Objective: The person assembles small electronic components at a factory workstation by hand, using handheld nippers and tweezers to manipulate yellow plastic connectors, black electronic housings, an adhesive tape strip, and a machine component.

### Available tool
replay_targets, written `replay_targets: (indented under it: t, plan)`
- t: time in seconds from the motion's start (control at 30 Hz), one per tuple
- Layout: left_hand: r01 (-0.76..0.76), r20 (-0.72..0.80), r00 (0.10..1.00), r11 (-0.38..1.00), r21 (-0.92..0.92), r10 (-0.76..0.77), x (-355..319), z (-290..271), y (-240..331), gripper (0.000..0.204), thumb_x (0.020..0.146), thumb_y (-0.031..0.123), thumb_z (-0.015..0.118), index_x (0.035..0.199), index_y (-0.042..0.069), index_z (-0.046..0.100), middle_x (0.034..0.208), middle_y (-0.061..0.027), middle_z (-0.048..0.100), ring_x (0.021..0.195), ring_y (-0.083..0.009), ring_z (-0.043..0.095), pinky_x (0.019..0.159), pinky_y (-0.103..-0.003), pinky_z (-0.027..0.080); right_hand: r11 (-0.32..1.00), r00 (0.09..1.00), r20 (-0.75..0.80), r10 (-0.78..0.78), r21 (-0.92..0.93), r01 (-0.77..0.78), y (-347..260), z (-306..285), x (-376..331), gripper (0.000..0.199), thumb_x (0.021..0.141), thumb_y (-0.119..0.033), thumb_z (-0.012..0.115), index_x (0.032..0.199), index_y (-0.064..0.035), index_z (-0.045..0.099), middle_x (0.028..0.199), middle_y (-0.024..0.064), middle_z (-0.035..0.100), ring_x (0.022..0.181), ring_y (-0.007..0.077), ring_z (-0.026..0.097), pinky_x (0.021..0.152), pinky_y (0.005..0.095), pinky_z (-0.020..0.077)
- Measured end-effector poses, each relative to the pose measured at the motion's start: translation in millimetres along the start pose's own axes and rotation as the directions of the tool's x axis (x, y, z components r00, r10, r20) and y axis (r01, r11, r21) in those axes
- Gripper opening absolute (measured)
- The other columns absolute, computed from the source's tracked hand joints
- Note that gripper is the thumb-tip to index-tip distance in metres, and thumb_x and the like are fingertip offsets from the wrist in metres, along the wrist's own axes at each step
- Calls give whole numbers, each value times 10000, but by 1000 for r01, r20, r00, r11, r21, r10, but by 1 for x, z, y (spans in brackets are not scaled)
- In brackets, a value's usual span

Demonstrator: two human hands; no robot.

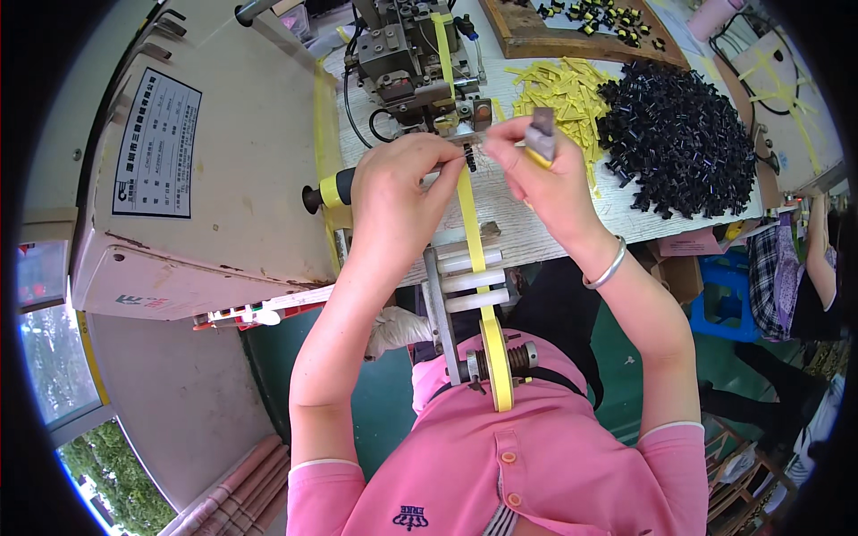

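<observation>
My left hand (400,186) pinches a small black plastic part (469,158) between thumb and fingertips, over the yellow tape strip (471,223). Just to the right, my right hand (550,183) is closed around a short grey tool (540,139) with a flat brownish end and a bit of yellow below; blur hides its exact kind. Right in front of both hands stands a metal bench machine (393,67). The strip runs from a yellow tape roll (497,362) near my waist, past white rollers (474,280), up to that machine.
A heap of small black parts (679,138) lies on the white table at right, beside a pile of yellow strips (559,94). Behind them is a wooden tray (518,45) with black-and-yellow pieces. A large beige machine housing (214,179) fills the left side, with a black-and-yellow knob (329,191) nearby.
</observation>
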State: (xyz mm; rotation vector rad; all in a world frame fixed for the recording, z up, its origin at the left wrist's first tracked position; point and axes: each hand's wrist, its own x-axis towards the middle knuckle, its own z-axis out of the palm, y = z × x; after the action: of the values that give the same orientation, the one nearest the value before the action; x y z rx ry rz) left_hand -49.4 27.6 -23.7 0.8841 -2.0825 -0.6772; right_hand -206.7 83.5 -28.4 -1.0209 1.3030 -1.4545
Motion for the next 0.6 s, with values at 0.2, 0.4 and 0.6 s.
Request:
replay_targets:
  t: [0.2,0.4,0.6]
  plan:
    - [-76,-44,996,991,107,81,-2,2,-2,70,739,63,681,788,29,644,796,-81,654,767,-272,625,692,-365,450,981,991,58,-119,-144,126,12,-5,7,109,858,-112,641,861,-8,608,671,1,553,578,49,470,531,215,377]
    - [-106,-24,993,979,177,112,1,0,-2,55,759,77,664,789,40,636,779,-75,643,731,-270,615,650,-362,441,992,999,42,-22,-120,27,12,-6,8,119,835,-106,649,835,9,615,724,40,609,675,75,520,624,246,423]
    - [-78,7,997,983,168,78,2,0,-3,57,762,85,666,794,46,639,763,-68,639,695,-260,611,625,-356,440,970,990,67,-124,-204,136,20,-5,16,106,869,-106,619,833,-11,588,677,5,546,596,49,460,542,217,362]
